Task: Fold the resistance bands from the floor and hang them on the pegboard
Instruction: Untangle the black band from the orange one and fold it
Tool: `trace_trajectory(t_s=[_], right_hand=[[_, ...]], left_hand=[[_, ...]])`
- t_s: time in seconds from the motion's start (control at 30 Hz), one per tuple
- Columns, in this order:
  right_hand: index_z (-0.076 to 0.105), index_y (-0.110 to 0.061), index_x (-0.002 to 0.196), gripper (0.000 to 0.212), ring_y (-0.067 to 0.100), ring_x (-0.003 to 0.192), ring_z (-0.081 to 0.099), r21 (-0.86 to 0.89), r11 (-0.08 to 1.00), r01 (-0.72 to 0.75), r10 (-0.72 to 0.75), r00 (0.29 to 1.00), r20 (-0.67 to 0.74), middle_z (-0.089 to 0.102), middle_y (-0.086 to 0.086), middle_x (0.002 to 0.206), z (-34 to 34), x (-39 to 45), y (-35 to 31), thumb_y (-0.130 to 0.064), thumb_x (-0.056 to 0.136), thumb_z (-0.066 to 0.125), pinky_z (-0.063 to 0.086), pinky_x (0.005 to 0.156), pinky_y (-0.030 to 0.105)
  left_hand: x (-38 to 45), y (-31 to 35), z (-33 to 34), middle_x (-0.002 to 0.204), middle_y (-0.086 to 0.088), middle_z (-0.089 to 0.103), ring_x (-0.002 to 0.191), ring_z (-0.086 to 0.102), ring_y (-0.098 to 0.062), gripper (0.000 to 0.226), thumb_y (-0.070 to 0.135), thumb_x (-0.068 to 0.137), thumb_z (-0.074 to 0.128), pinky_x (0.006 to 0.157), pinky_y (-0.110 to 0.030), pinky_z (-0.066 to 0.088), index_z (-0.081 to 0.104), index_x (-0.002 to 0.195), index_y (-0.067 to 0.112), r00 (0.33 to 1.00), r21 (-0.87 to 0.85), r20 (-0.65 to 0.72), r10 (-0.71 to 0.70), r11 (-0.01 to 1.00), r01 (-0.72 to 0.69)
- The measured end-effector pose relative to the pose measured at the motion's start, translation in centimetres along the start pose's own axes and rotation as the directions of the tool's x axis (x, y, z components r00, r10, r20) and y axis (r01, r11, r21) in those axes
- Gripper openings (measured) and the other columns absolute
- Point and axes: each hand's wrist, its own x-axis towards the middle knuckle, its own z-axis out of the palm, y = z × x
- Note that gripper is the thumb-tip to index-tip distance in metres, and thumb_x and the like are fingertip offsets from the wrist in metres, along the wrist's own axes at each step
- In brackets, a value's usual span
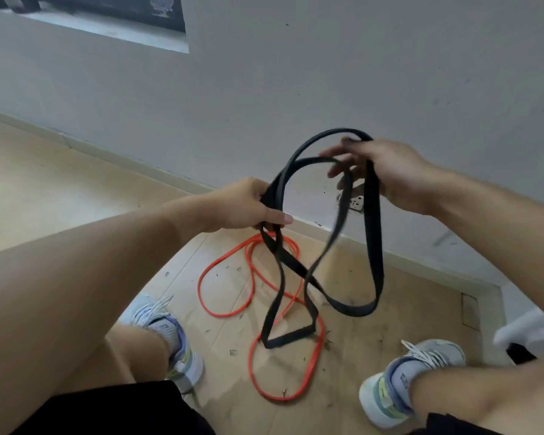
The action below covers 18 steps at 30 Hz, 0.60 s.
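Note:
A wide black resistance band [374, 246] hangs in loops in front of me, above the floor. My left hand [248, 205] is closed around a bunch of its strands at the left. My right hand [387, 171] holds the top of another loop at the right, fingers spread and blurred. Two loops of the black band dangle down between my feet. A thin orange resistance band [255, 296] lies in tangled loops on the wooden floor below. No pegboard is in view.
A grey wall [327, 73] with a pale skirting board runs close ahead, with a white socket [355, 203] low on it. My two sneakers [170, 334] [412, 375] stand either side of the orange band. Small dark debris dots the floor. A white object [531, 334] sits at the right.

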Motion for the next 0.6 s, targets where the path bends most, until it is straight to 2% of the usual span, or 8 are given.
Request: trace_trajectory(t_s=[0.07, 0.2, 0.3, 0.33, 0.4, 0.47, 0.53, 0.6], right_hand=[[0.077, -0.02, 0.105, 0.028, 0.023, 0.088, 0.066, -0.145, 0.989, 0.0, -0.013, 0.996, -0.089, 0.073, 0.014, 0.108, -0.5, 0.6, 1.1, -0.028, 0.108, 0.051, 0.052, 0.08, 0.036], [0.075, -0.018, 0.091, 0.021, 0.024, 0.086, 0.071, -0.23, 0.973, -0.006, -0.029, 0.989, -0.145, 0.074, 0.007, 0.094, -2.1, 1.1, 3.1, -0.011, 0.104, 0.059, 0.055, 0.091, 0.039], [0.075, -0.013, 0.092, 0.023, 0.029, 0.099, 0.074, -0.271, 0.962, -0.018, -0.027, 0.986, -0.162, 0.075, 0.007, 0.091, -3.5, 1.5, 4.5, -0.002, 0.102, 0.058, 0.054, 0.1, 0.044], [0.077, -0.014, 0.094, 0.026, 0.03, 0.102, 0.073, -0.264, 0.964, -0.025, -0.018, 0.987, -0.159, 0.076, 0.007, 0.092, -4.0, 1.5, 5.0, 0.003, 0.101, 0.057, 0.056, 0.101, 0.042], [0.078, -0.016, 0.099, 0.033, 0.024, 0.101, 0.071, -0.379, 0.924, -0.044, -0.004, 0.992, -0.125, 0.076, 0.001, 0.093, -4.5, 1.5, 5.7, 0.01, 0.095, 0.059, 0.057, 0.093, 0.023], [0.077, -0.018, 0.114, 0.036, 0.018, 0.105, 0.068, -0.673, 0.735, -0.079, 0.129, 0.991, 0.024, 0.076, -0.004, 0.101, -5.1, 1.4, 6.4, 0.007, 0.09, 0.07, 0.049, 0.082, 0.011], [0.065, -0.022, 0.139, 0.057, 0.019, 0.121, 0.064, -0.891, 0.445, -0.094, 0.461, 0.876, 0.138, 0.071, -0.001, 0.128, -4.8, 0.9, 7.0, -0.009, 0.086, 0.081, 0.045, 0.099, 0.023], [0.047, -0.025, 0.153, 0.079, 0.022, 0.136, 0.055, -0.952, 0.302, -0.045, 0.586, 0.797, 0.148, 0.056, 0.003, 0.151, -3.8, 0.7, 7.5, -0.028, 0.084, 0.086, 0.039, 0.112, 0.033]], left_hand=[[0.0, 0.0, 0.1, 0.083, 0.001, 0.074, 0.085, 0.076, -0.018, 0.023, 0.033, 0.085, 0.081, 0.081, -0.032, 0.059, 0.067, 0.094, 0.015, 1.0, -0.073, 0.016, 0.003, 0.997, -0.002], [-0.4, 0.2, 0.2, 0.093, 0.0, 0.08, 0.084, 0.077, -0.014, 0.031, 0.037, 0.088, 0.075, 0.071, -0.022, 0.052, 0.067, 0.105, 0.011, 1.0, -0.108, 0.016, -0.02, 0.994, 0.021], [-0.5, 0.2, -0.2, 0.09, 0.0, 0.08, 0.08, 0.077, -0.016, 0.029, 0.034, 0.088, 0.075, 0.069, -0.026, 0.055, 0.069, 0.105, 0.011, 0.999, -0.095, -0.041, -0.017, 0.995, 0.013], [-0.4, 0.3, -0.4, 0.088, -0.001, 0.08, 0.078, 0.077, -0.017, 0.028, 0.034, 0.088, 0.076, 0.07, -0.03, 0.059, 0.071, 0.104, 0.011, 0.997, -0.085, -0.075, -0.017, 0.996, 0.011], [-0.3, 0.2, -0.7, 0.088, 0.001, 0.079, 0.076, 0.076, -0.017, 0.027, 0.037, 0.089, 0.075, 0.079, -0.034, 0.063, 0.072, 0.104, 0.014, 0.988, -0.07, -0.155, -0.015, 0.998, 0.004], [-0.2, 0.2, -0.8, 0.089, 0.002, 0.076, 0.08, 0.076, -0.017, 0.025, 0.037, 0.092, 0.072, 0.085, -0.037, 0.063, 0.072, 0.105, 0.016, 0.977, -0.085, -0.213, 0.013, 0.996, -0.032], [-0.2, 0.4, -0.6, 0.091, -0.001, 0.073, 0.086, 0.076, -0.018, 0.021, 0.032, 0.093, 0.072, 0.087, -0.04, 0.062, 0.072, 0.106, 0.015, 0.969, -0.099, -0.241, 0.06, 0.991, -0.086], [-0.3, 0.9, -0.4, 0.093, -0.004, 0.07, 0.091, 0.075, -0.02, 0.018, 0.026, 0.093, 0.072, 0.087, -0.042, 0.062, 0.073, 0.106, 0.014, 0.964, -0.106, -0.246, 0.104, 0.985, -0.133]])
